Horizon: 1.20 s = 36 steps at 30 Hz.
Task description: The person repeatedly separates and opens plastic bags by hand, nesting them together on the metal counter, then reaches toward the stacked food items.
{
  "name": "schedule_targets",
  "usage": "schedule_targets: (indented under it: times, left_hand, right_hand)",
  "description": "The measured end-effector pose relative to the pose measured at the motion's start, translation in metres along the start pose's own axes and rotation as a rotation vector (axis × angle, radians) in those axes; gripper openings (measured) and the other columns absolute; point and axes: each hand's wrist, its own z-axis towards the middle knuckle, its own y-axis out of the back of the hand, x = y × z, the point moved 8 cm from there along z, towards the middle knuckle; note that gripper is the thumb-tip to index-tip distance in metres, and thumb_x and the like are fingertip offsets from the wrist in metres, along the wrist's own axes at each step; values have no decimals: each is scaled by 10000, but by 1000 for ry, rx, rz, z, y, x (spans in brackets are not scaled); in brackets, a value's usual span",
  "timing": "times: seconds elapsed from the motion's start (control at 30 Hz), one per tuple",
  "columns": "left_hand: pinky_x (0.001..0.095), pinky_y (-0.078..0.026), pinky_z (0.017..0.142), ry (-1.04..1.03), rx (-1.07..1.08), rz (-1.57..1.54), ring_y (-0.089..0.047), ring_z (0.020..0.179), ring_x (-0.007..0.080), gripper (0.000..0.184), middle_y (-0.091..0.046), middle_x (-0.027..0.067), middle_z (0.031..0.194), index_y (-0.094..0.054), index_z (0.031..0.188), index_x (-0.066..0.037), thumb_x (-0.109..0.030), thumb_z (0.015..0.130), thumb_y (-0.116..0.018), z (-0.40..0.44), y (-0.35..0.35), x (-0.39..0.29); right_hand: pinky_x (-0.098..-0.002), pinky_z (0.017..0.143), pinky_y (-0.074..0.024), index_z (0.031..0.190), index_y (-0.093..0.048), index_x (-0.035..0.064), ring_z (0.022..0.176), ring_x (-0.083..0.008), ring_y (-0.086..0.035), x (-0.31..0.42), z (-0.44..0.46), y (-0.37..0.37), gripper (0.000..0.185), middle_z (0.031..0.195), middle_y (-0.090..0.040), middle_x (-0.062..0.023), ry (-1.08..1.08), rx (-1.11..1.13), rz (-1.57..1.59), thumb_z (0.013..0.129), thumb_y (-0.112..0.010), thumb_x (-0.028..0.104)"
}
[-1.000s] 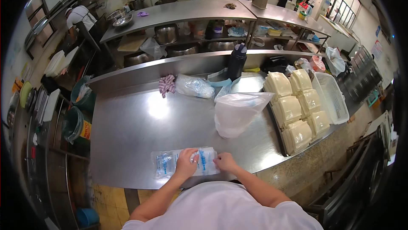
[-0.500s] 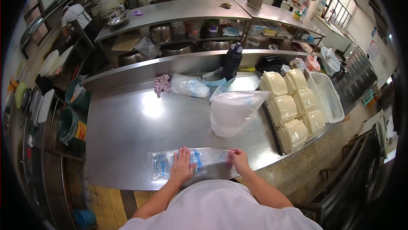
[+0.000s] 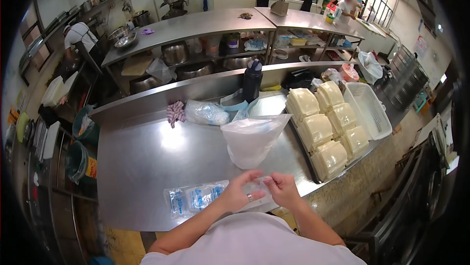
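My right hand (image 3: 284, 191) is closed, its thumb and fingers pinching a clear plastic bag (image 3: 258, 185) above the table's front edge. Facing it is my left hand (image 3: 240, 191), with a ring on one finger; its fingers curve apart from the thumb around the bag's other side, and no firm grip shows. To the left lies a flat stack of clear bags with blue print (image 3: 196, 197), partly behind my left forearm. Just beyond my hands stands a whitish translucent plastic bag (image 3: 254, 142), its mouth spread wide.
On the steel table (image 3: 132, 167), wrapped pale yellow packs (image 3: 316, 130) fill a dark tray at the right, beside a white basket (image 3: 369, 111). A dark bottle (image 3: 252, 81), a striped cloth (image 3: 176, 113) and a bagged bundle (image 3: 206, 112) line the back. Other people work farther off.
My left hand has lifted off the printed stack and moved right to meet my right hand. The clear bag has come away from the stack. The view has shifted slightly.
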Motion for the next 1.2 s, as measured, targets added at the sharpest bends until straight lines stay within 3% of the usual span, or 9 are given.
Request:
schedule_targets:
  times: [0.1, 0.27, 0.47, 0.53, 0.6, 0.8, 0.9, 1.03, 1.2]
  left_hand:
    - [334, -412, 1041, 197, 118, -103, -538, 1195, 155, 324, -601, 100, 1287, -662, 1166, 2, -207, 931, -741, 13, -11, 22]
    - [318, -435, 977, -177, 79, -290, -593, 1031, 177, 151, -654, 49, 1034, -709, 953, -44, -185, 916, -747, 8, -11, -42]
    - [422, -469, 966, -157, 303, -870, -626, 992, 258, 186, -683, 99, 961, -671, 876, -33, -212, 921, -683, 4, 18, -44]
    - [441, -490, 949, -181, 411, -1075, -650, 991, 277, 221, -703, 135, 987, -669, 886, -31, -247, 928, -659, 21, 34, -65]
    - [398, -537, 836, -343, 61, -710, -679, 918, 259, 271, -711, 136, 939, -662, 920, -38, -306, 952, -636, 37, 71, -95]
    - [298, -546, 652, 337, -246, -633, -675, 752, 153, 355, -708, 98, 897, -667, 975, -58, -405, 1012, -597, 93, 107, -23]
    - [225, -312, 421, 363, -130, -932, -508, 580, 78, 103, -611, 4, 789, -616, 1034, -120, -191, 970, -578, 106, 112, 82]
    - [237, -321, 445, 444, -292, -686, -514, 604, 91, 99, -602, 0, 807, -628, 1009, -124, -116, 936, -562, 104, 110, 121]
    - [297, -513, 644, 74, -547, -250, -637, 760, 161, 177, -686, 42, 913, -658, 1061, -51, -57, 910, -567, 88, 134, 72]
  right_hand:
    - [-350, 484, -366, 727, -600, -6, 530, -122, -445, 21, 7, 12, 325, 560, -514, -114, 101, -91, -107, 989, -649, 180]
    - [-302, 536, -418, 774, -635, -16, 559, -139, -495, -9, 7, 29, 343, 622, -605, -31, -37, -209, -16, 1028, -592, 211]
    - [-323, 608, -526, 812, -653, 35, 615, -136, -580, 14, 27, 62, 288, 768, -667, -41, -379, -91, 1450, 1001, -625, 251]
    - [-336, 638, -551, 827, -634, 47, 639, -137, -603, 79, 46, 71, 289, 774, -657, -38, -124, 249, 1497, 1007, -601, 271]
    - [-349, 659, -572, 880, -626, 56, 674, -158, -632, 96, 76, 82, 247, 793, -654, -49, -51, 372, 1344, 998, -598, 271]
    - [-335, 513, -515, 1023, -656, 51, 651, -175, -632, -29, 155, 32, 184, 822, -663, -69, -319, -12, 875, 941, -659, 216]
    - [-322, 454, -481, 1057, -670, 30, 626, -186, -643, -88, 154, -7, 199, 812, -677, -70, -421, 58, 927, 893, -686, 140]
    - [-318, 457, -503, 1087, -661, 28, 593, -208, -657, -108, 156, -10, 229, 786, -689, -72, -516, 7, 660, 862, -669, 70]
    - [-399, 857, -543, 1213, -619, 22, 1002, -241, -667, -20, 135, 34, 399, 1074, -689, -128, -77, 23, 425, 837, -725, 105]
